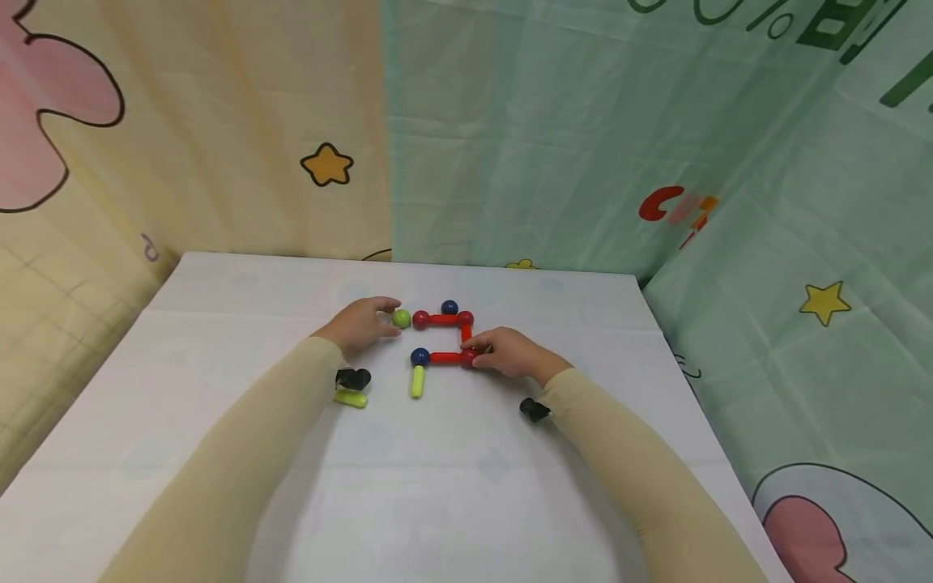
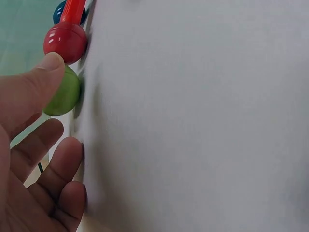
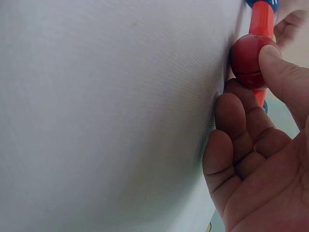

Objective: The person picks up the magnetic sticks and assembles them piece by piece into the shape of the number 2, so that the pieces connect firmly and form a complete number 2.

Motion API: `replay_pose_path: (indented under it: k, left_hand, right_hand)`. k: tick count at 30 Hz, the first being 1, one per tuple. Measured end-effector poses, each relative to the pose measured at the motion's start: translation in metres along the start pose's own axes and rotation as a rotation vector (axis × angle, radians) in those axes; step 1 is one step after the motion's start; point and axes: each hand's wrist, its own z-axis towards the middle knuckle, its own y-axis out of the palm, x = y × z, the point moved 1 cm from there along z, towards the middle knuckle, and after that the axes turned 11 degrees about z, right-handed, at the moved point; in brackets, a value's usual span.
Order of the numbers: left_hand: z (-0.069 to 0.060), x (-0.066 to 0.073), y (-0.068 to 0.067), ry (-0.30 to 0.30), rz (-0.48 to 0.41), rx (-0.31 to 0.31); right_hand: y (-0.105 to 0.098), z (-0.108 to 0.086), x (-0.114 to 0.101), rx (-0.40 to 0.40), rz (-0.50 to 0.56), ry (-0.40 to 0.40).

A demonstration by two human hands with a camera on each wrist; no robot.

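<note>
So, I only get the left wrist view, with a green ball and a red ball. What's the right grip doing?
Observer: The right grip is holding a red ball at a corner of the red shape.
Operator: Ooh. Are there any green sticks?
Observer: Yes, a yellow-green stick has one end at the blue ball nearest the person.
Operator: Is there another stick like that somewhere?
Observer: Yes, in the head view a second yellow-green stick shows just below the black gadget at the left wrist.
</note>
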Motion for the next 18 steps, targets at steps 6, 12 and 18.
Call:
replay_pose_path:
  k: [6,12,18]
  left_hand:
    - [0.007,0.007,0.007,-0.01,0.02,0.03]
    - [0.004,0.014,0.008,-0.042,0.048,0.037]
    - [-0.002,0.016,0.005,-0.054,0.049,0.021]
  right_hand:
    - [0.001,0.0,0.0,0.007,-0.007,-0.003]
    - [0.001,0.001,0.001,0.005,-0.007,-0.003]
    - [0.001,0.0,0.002,0.005,-0.01,-0.007]
